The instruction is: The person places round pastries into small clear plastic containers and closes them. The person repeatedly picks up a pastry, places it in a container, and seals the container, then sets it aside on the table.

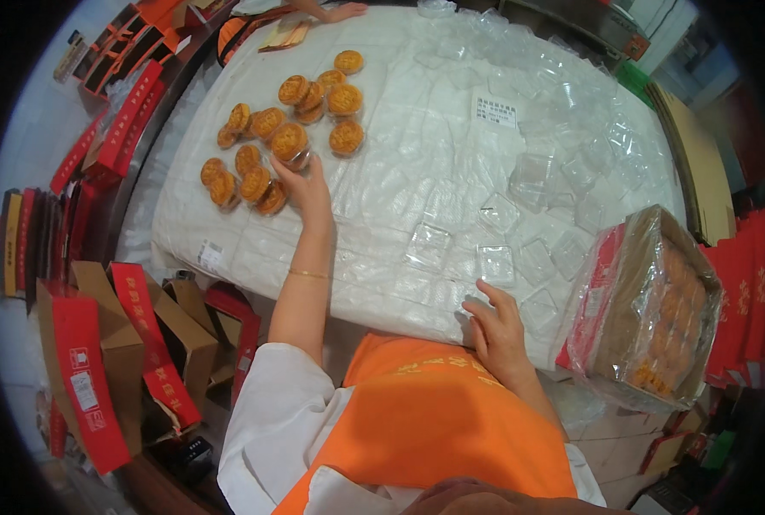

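My left hand (pixel 303 184) reaches to the left part of the table, its thumb and fingers around a golden round mooncake (pixel 289 140) that appears to sit in a clear plastic case. Around it lie several more mooncakes (pixel 345 99), some leaning on or stacked against one another. By the table's near edge, my right hand (pixel 498 330) has its fingers apart and holds nothing. Just beyond its fingertips lies a clear plastic tray (pixel 495 264), with another clear tray (pixel 429 245) to its left.
Many clear plastic cases (pixel 532 176) spread over the right side of the white-covered table (pixel 399 172). A bag-lined carton (pixel 648 309) of mooncakes stands at the right edge. Red and brown cartons (pixel 99 369) fill the lower left. Another person's hand (pixel 344 12) rests at the far edge.
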Demonstrator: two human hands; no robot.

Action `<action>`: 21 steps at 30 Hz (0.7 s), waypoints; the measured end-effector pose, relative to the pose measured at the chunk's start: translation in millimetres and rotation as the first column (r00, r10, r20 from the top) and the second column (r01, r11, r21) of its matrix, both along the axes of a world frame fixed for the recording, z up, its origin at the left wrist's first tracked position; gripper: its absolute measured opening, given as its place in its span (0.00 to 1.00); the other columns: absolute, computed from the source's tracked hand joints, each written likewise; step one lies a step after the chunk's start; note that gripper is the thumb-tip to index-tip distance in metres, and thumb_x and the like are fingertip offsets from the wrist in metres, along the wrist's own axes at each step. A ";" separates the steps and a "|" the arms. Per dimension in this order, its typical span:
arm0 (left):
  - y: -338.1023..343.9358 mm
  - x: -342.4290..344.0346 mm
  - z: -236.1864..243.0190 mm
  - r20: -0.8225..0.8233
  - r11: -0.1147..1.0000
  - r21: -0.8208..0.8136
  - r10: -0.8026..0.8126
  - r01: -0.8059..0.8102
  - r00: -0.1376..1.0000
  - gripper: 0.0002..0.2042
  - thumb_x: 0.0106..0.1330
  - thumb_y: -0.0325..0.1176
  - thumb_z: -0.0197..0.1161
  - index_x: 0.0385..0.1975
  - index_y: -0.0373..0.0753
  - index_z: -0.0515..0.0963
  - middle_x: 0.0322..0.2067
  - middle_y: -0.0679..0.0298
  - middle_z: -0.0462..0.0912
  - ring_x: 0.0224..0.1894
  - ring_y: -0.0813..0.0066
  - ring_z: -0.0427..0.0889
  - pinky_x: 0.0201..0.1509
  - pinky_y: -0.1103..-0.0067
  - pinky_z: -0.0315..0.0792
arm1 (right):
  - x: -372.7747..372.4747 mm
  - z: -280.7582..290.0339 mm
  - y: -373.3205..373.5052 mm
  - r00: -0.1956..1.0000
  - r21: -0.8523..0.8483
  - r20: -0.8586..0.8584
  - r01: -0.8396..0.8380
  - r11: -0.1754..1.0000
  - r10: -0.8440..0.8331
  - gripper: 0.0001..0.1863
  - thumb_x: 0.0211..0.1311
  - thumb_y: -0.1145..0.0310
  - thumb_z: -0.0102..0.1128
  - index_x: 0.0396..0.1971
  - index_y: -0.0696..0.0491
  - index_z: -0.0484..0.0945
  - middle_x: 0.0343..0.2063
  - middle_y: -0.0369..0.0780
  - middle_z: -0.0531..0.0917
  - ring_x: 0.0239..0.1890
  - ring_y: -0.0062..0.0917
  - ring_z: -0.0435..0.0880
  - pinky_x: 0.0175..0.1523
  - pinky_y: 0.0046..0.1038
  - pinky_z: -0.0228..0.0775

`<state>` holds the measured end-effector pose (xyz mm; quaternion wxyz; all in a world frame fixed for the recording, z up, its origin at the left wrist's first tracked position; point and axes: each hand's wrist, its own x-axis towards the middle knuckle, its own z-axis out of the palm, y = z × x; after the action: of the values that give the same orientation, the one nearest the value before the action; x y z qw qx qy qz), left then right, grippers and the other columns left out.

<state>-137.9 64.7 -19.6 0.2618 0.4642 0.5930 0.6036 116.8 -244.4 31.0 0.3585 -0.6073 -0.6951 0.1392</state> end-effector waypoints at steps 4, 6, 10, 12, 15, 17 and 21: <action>18.4 1.2 2.5 0.129 0.998 -0.023 -0.058 0.062 0.990 0.40 0.70 0.35 0.61 0.75 0.36 0.43 0.70 0.46 0.57 0.71 0.54 0.61 0.73 0.67 0.57 | 1.0 -0.9 -0.4 1.000 -0.009 -0.016 -0.004 1.000 0.004 0.14 0.52 0.80 0.67 0.41 0.55 0.83 0.56 0.47 0.77 0.55 0.45 0.77 0.56 0.39 0.73; 27.6 5.5 4.0 0.110 0.994 -0.052 -0.094 0.100 0.989 0.40 0.70 0.35 0.61 0.75 0.36 0.43 0.71 0.46 0.56 0.72 0.53 0.59 0.73 0.67 0.56 | 0.9 -1.9 -1.7 1.000 -0.008 -0.028 0.010 1.000 -0.010 0.14 0.52 0.80 0.67 0.41 0.56 0.83 0.56 0.47 0.77 0.54 0.45 0.78 0.56 0.39 0.73; 59.7 19.7 0.4 0.050 0.990 -0.079 -0.115 0.118 0.992 0.40 0.69 0.35 0.61 0.75 0.36 0.44 0.72 0.44 0.53 0.73 0.51 0.58 0.74 0.66 0.55 | 2.3 -3.8 -2.9 0.999 0.017 -0.036 0.019 1.000 -0.019 0.13 0.53 0.79 0.67 0.40 0.56 0.82 0.56 0.47 0.78 0.53 0.45 0.78 0.55 0.39 0.73; 81.1 15.3 -9.1 0.058 0.994 -0.046 -0.097 0.100 0.994 0.40 0.69 0.35 0.62 0.76 0.39 0.45 0.72 0.43 0.52 0.73 0.50 0.57 0.75 0.66 0.54 | 3.0 -3.7 -3.2 0.999 0.032 -0.032 0.006 0.999 -0.005 0.12 0.53 0.79 0.67 0.40 0.56 0.82 0.56 0.47 0.78 0.53 0.44 0.78 0.55 0.39 0.73; 85.5 10.4 -28.0 0.073 0.994 0.054 -0.104 0.100 0.992 0.39 0.69 0.34 0.61 0.76 0.40 0.46 0.73 0.45 0.51 0.73 0.51 0.57 0.75 0.66 0.54 | 3.9 -3.6 -4.4 1.000 0.040 -0.024 -0.012 0.999 0.013 0.12 0.54 0.78 0.67 0.40 0.55 0.82 0.55 0.46 0.78 0.52 0.44 0.78 0.54 0.39 0.73; 41.2 48.7 19.0 0.097 0.989 0.001 -0.149 0.150 0.984 0.39 0.69 0.33 0.62 0.76 0.41 0.47 0.73 0.47 0.50 0.73 0.52 0.57 0.75 0.66 0.54 | 10.2 -7.8 -7.7 0.998 0.032 -0.024 0.060 0.998 -0.059 0.12 0.55 0.78 0.66 0.41 0.55 0.82 0.54 0.45 0.79 0.52 0.43 0.79 0.54 0.38 0.73; -30.2 59.7 35.7 -0.224 0.987 -0.025 -0.157 0.156 0.962 0.37 0.67 0.32 0.63 0.74 0.39 0.52 0.71 0.49 0.54 0.71 0.53 0.58 0.75 0.65 0.56 | 15.1 -10.5 -11.1 0.991 0.033 -0.005 0.131 0.991 -0.131 0.13 0.55 0.78 0.65 0.43 0.55 0.81 0.52 0.44 0.79 0.51 0.42 0.79 0.53 0.38 0.73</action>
<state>-78.3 34.4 16.1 0.2416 0.5740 0.5824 0.5224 131.9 -255.6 20.5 0.3779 -0.6455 -0.6554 0.1048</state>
